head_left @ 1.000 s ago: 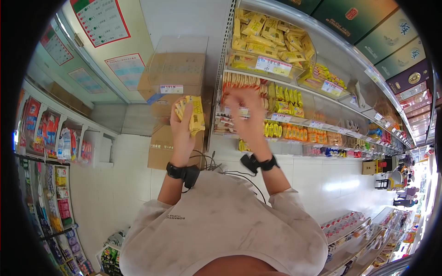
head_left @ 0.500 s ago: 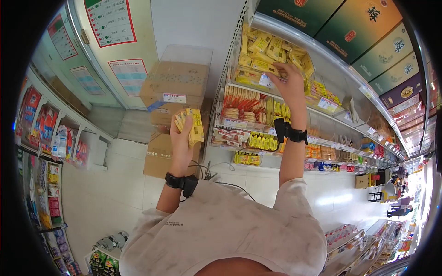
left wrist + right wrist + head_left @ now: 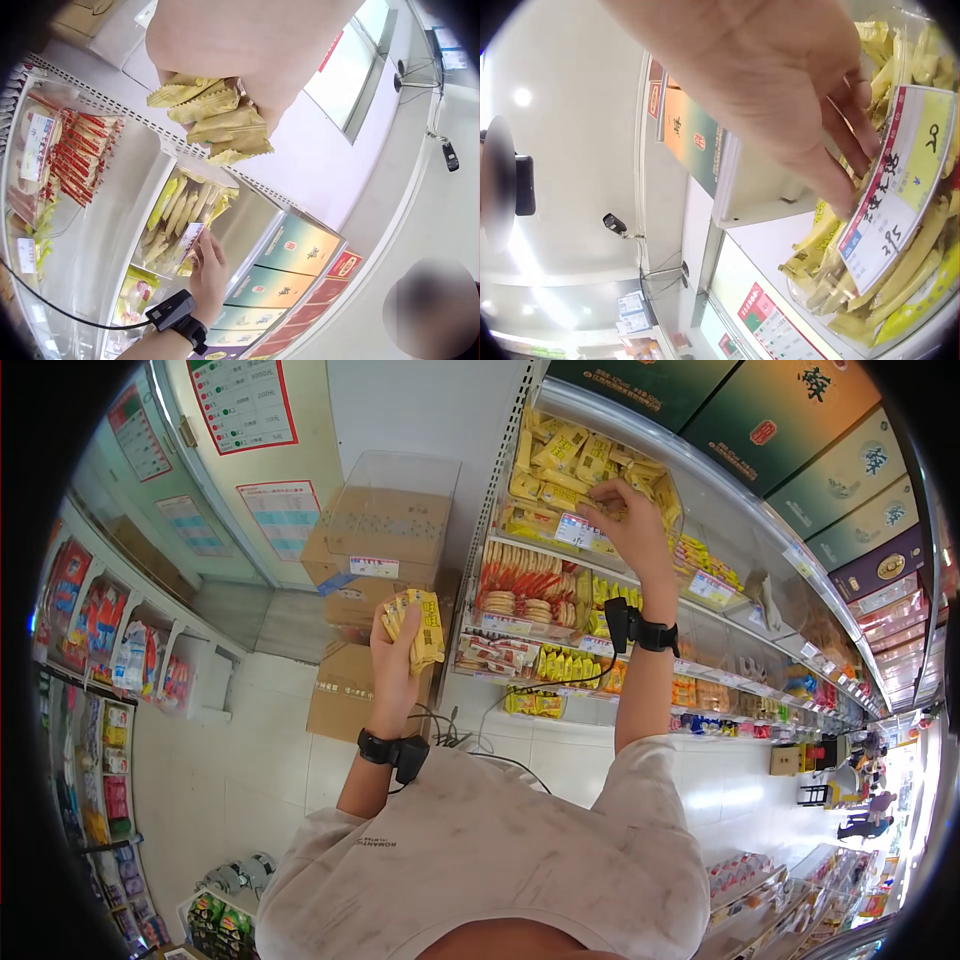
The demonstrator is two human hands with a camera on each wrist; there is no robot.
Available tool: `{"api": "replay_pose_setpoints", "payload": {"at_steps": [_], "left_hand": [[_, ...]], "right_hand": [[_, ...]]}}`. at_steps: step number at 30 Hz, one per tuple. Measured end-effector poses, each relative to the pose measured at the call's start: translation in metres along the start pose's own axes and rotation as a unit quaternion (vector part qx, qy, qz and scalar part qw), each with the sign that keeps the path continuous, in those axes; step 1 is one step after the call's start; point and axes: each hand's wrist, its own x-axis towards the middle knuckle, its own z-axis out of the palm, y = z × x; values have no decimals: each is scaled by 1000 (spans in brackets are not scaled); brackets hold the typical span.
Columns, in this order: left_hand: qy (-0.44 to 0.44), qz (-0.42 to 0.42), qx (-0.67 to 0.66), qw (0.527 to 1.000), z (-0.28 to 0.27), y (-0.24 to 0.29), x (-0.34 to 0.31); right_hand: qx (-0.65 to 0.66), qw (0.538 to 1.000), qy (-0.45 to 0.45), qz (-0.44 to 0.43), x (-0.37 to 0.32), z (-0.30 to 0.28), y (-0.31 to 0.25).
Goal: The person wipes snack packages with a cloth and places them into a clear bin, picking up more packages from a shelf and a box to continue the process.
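Note:
My left hand grips a small bundle of yellow snack packets, thumb across the front. From the left wrist view, the crimped ends of these packets stick out below the palm. At the top shelf, my right hand reaches over the front of a clear bin heaped with similar yellow packets. Its thumb and fingers stand bent among the packets in the right wrist view, a gap between them. The price tag hides the fingertips, so I cannot tell whether they pinch a packet.
Lower shelves hold red-and-white wrapped crackers and small yellow-green packs. Large green gift boxes stand above the bin. Cardboard boxes are stacked left of the shelf. A black cable trails from my right wrist.
My right hand has moved from in front of the middle shelves up to the yellow-packet bin, and has shifted only slightly since. The left hand still holds its bundle.

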Motion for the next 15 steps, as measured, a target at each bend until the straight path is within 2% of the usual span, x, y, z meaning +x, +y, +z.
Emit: {"api": "replay_pose_setpoints", "payload": {"at_steps": [15], "left_hand": [[42, 23, 43, 998, 14, -20, -11]], "right_hand": [[99, 994, -35, 5, 5, -20, 9]]}}
